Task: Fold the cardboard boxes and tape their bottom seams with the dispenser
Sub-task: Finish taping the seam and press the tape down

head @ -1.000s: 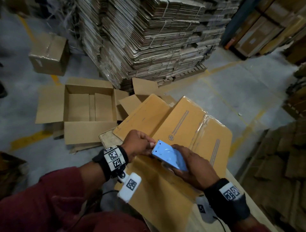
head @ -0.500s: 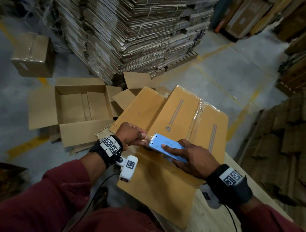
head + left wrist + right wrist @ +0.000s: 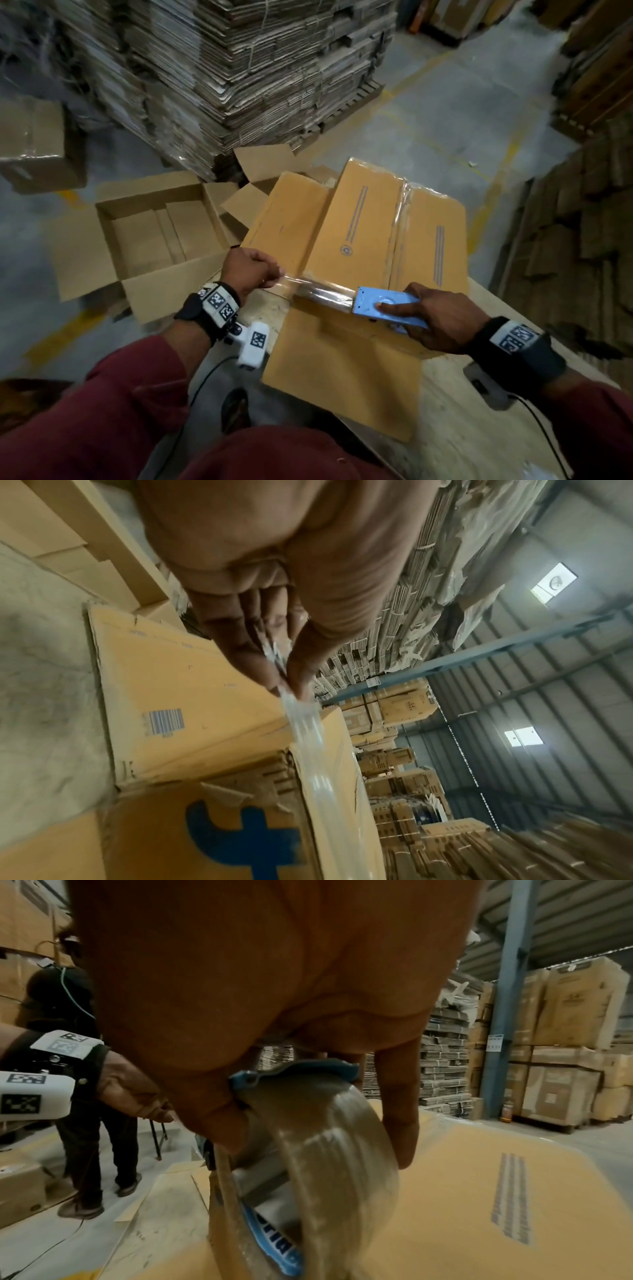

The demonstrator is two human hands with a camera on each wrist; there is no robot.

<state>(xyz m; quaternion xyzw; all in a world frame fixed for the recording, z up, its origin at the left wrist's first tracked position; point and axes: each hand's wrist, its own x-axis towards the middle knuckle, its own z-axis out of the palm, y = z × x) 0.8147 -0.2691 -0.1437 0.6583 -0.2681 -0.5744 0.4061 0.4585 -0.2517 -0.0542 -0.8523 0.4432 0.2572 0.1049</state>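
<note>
The left hand (image 3: 251,270) is pinching the tape (image 3: 322,296) end while the right hand (image 3: 442,320), gripping the dispenser (image 3: 387,306), has pulled farther away, stretching tape along the box (image 3: 359,240) seam on the worktop (image 3: 455,428); sealing is underway.

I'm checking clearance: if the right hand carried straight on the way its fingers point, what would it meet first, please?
Probably the left hand, which pinches the tape stretched from the dispenser in the right hand; depth is uncertain.

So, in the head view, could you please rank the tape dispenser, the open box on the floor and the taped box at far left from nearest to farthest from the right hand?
1. Tape dispenser: held in the right hand.
2. Open box: on the floor, left of the table.
3. Taped box: far left, farthest.
</note>
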